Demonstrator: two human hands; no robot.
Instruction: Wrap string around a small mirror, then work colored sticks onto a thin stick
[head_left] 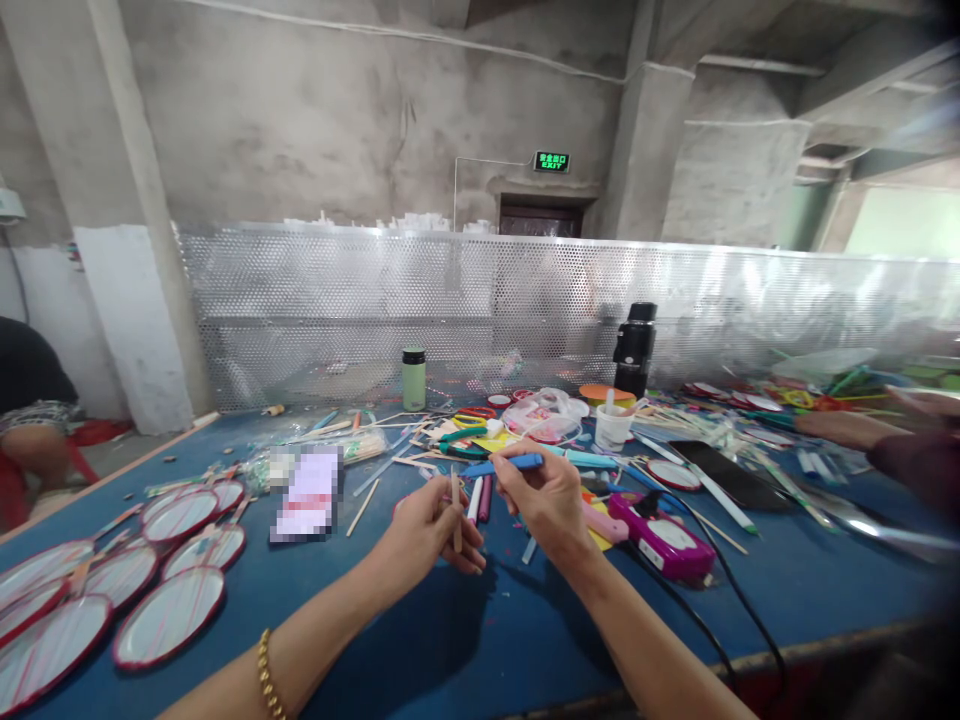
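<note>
My left hand (439, 525), with a gold bead bracelet on its wrist, pinches a flat wooden stick (456, 525) that stands nearly upright. Just to the right, my right hand (547, 495) grips a slim blue pen-like tool (517, 463), whose tip points left toward the top of the stick. Its exact kind does not show. Between the hands, a white stick (475, 500) and a dark red stick (485, 498) lie on the blue table (420, 640). A purple glue gun (664, 540) with a pink front lies right of my right hand.
Round red-rimmed discs (171, 617) overlap at the left, near a blurred lilac packet (307, 495). Behind stand a green bottle (414, 380), a black thermos (636, 350) and a white cup (612, 430). A black phone (724, 475) lies right; another person's arm (847, 430) reaches in.
</note>
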